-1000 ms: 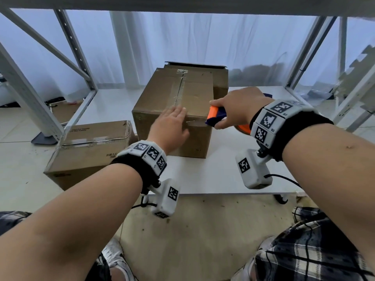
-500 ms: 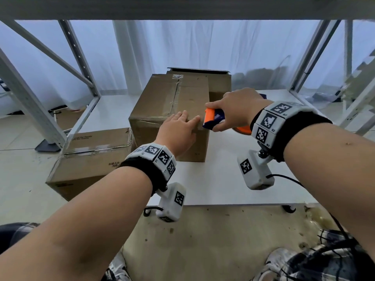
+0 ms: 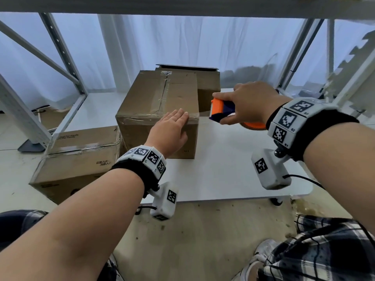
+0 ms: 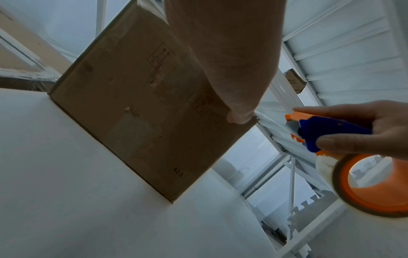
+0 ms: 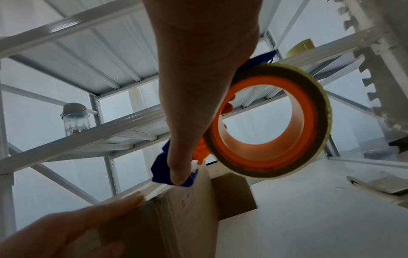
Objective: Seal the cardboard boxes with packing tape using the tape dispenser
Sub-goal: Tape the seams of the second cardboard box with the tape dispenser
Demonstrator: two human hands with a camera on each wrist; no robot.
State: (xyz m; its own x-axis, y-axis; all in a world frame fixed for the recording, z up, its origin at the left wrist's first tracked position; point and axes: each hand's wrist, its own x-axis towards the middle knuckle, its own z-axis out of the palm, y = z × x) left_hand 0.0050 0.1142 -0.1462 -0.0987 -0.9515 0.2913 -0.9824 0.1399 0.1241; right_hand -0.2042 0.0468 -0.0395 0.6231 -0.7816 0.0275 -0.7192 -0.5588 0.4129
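Head view: left hand (image 3: 171,131) lying flat, pressing tape onto box (image 3: 160,106) mid-counter (image 3: 223,169); right hand (image 3: 246,102) gripping tape dispenser (image 3: 222,109) at box's 3 o'clock. Probably best keeping tape taut, then tearing.

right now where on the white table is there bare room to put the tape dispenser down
Bare patch: the white table right of and in front of the taped box, below the tape dispenser in the right hand. Another strip lies left of that box. Crowded: the left hand presses the box's near edge, with a second box close behind.
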